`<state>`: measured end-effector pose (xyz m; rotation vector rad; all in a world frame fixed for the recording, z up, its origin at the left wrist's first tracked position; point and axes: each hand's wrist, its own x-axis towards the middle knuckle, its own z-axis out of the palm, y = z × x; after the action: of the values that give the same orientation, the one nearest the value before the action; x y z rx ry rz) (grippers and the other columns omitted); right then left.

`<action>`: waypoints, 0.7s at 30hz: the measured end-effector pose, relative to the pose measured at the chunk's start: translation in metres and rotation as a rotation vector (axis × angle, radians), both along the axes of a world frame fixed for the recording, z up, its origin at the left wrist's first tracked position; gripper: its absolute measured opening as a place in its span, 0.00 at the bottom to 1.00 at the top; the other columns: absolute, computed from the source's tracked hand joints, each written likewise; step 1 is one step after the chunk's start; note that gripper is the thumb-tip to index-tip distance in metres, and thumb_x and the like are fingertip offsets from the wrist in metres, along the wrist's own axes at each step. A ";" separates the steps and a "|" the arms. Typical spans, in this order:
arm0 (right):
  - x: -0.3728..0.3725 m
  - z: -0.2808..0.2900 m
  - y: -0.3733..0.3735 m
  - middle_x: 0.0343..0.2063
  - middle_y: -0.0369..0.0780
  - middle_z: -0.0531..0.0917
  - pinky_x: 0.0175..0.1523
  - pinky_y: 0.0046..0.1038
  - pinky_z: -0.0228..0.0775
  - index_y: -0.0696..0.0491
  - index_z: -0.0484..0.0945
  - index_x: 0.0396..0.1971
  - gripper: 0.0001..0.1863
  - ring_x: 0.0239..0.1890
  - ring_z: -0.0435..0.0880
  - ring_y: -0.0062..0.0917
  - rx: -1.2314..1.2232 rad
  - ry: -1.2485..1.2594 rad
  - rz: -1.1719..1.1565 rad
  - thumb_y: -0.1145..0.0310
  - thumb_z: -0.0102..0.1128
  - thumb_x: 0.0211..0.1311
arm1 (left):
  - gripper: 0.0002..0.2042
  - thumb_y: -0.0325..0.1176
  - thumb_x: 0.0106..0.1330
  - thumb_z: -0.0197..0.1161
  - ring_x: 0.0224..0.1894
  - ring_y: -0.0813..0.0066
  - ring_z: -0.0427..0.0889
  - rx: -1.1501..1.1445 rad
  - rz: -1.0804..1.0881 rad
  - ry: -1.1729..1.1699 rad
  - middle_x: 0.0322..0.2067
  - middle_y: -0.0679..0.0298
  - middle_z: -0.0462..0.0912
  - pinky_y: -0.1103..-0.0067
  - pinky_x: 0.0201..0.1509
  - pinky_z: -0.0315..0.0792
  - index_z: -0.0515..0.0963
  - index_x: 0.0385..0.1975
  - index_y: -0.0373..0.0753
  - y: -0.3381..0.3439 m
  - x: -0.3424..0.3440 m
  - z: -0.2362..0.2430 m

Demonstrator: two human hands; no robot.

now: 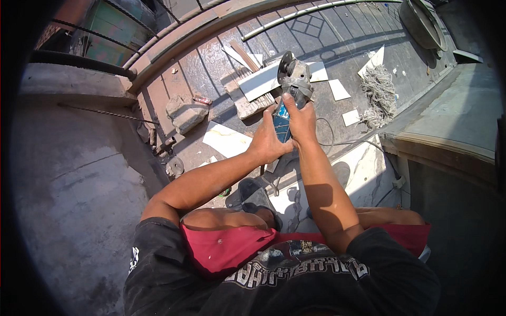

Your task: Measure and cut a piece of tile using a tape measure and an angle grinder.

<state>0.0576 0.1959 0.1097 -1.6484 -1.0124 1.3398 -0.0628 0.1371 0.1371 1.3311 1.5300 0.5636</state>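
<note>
Both hands, left (pixel 268 141) and right (pixel 301 122), around angle grinder (pixel 293 84) above white tile (pixel 263 80).

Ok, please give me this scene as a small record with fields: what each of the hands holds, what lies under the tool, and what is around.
setting: outdoor paved floor in sunlight
left hand: grips the blue body of the angle grinder
right hand: grips the same grinder, higher up
under the tool: white tile strip resting on a brick
cable: runs off to the right
nearby: stone block, white tile offcuts, bundle of rope
</note>
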 end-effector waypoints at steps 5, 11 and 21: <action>-0.002 -0.010 0.013 0.27 0.46 0.85 0.38 0.33 0.75 0.63 0.83 0.33 0.36 0.30 0.85 0.31 -0.117 -0.059 -0.016 0.37 0.68 0.57 | 0.52 0.45 0.50 0.75 0.55 0.37 0.77 0.042 0.048 0.037 0.52 0.33 0.74 0.58 0.60 0.71 0.47 0.69 0.28 -0.001 0.006 -0.008; -0.001 -0.022 0.024 0.27 0.45 0.85 0.39 0.34 0.75 0.62 0.83 0.30 0.37 0.33 0.86 0.30 -0.129 0.001 0.088 0.34 0.68 0.56 | 0.50 0.44 0.51 0.73 0.53 0.41 0.80 0.078 0.106 0.014 0.51 0.35 0.75 0.60 0.58 0.73 0.48 0.69 0.29 -0.002 0.008 -0.018; -0.009 -0.015 0.008 0.41 0.61 0.84 0.53 0.45 0.74 0.69 0.79 0.44 0.48 0.46 0.85 0.52 -0.125 -0.434 0.193 0.28 0.57 0.60 | 0.49 0.40 0.50 0.72 0.54 0.40 0.78 -0.021 0.126 -0.010 0.53 0.35 0.73 0.60 0.60 0.72 0.49 0.68 0.28 -0.009 -0.002 -0.009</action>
<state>0.0482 0.2041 0.0944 -2.0329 -1.3925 1.2102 -0.0643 0.1285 0.1283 1.2205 1.6157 0.6307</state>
